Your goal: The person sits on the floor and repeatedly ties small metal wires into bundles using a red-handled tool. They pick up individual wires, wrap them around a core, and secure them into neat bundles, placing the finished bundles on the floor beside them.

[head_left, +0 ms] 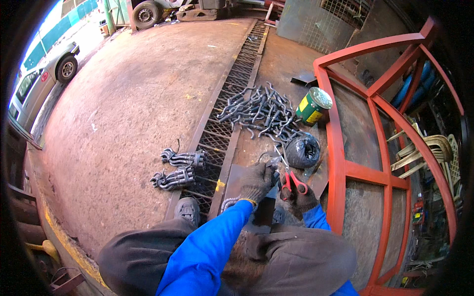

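My right hand (302,201), in a dark glove, grips a pair of scissors (294,182) by its red handles, blades pointing away from me. Close to its left, my gloved left hand (256,181) has its fingers closed near the blades; what they pinch is too small to make out. Just beyond the scissors sits a black roll (302,151) of strip or twine with a hollow middle. Farther off lies a heap of loose, bent dark metal rods (259,111). Two tied bundles of such rods, one (183,158) behind the other (173,178), rest left of my hands.
A green tin (314,106) with a yellow label stands beside the heap. The red metal frame (337,163) rises close on my right, with plastic chairs (429,150) behind it. A metal grating (222,118) crosses the concrete floor. A parked vehicle (42,81) is far left.
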Action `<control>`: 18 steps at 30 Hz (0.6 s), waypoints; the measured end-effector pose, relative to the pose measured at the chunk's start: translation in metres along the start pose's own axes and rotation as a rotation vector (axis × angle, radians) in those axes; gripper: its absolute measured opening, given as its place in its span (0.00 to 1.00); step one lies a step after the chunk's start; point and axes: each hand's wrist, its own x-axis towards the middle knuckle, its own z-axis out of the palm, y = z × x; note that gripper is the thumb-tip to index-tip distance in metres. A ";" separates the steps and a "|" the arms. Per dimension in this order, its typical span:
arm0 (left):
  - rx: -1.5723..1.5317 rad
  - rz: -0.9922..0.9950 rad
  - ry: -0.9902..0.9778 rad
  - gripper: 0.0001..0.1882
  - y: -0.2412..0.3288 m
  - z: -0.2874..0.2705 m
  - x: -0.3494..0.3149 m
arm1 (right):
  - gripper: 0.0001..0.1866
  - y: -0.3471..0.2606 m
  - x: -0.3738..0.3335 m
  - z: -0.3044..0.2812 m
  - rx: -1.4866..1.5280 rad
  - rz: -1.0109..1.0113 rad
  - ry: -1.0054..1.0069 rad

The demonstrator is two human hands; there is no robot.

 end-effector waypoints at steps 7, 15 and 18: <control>-0.065 0.016 0.014 0.18 0.002 -0.001 0.001 | 0.40 0.015 0.026 -0.016 0.132 -0.008 -0.143; -0.002 0.079 0.046 0.16 0.007 -0.007 0.000 | 0.33 0.011 0.035 -0.004 0.364 0.029 -0.195; 0.002 0.095 0.051 0.15 0.006 -0.007 -0.002 | 0.32 0.011 0.035 0.000 0.307 0.020 -0.164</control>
